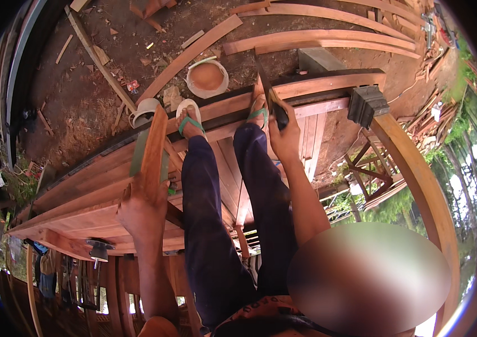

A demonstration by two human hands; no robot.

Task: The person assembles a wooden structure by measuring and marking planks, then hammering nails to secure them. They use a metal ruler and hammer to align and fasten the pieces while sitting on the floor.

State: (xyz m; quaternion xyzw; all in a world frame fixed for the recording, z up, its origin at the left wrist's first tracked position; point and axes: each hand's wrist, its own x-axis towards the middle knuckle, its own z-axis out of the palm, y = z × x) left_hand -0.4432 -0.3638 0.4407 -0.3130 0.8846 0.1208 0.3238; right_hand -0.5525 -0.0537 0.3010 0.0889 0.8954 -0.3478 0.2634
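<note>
Our left hand (142, 206) and right hand (285, 133) apart;
left clamps a board (154, 141), perhaps for steadiness; right, a tool (264, 77) by its handle, blade over the beam (328, 85)'s edge.

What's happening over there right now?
A person has a wooden board gripped in the left hand and what looks like a handsaw in the right hand, its dark blade pointing away from the body. The sandalled feet are at a long wooden beam. A white bucket sits beyond it.
</note>
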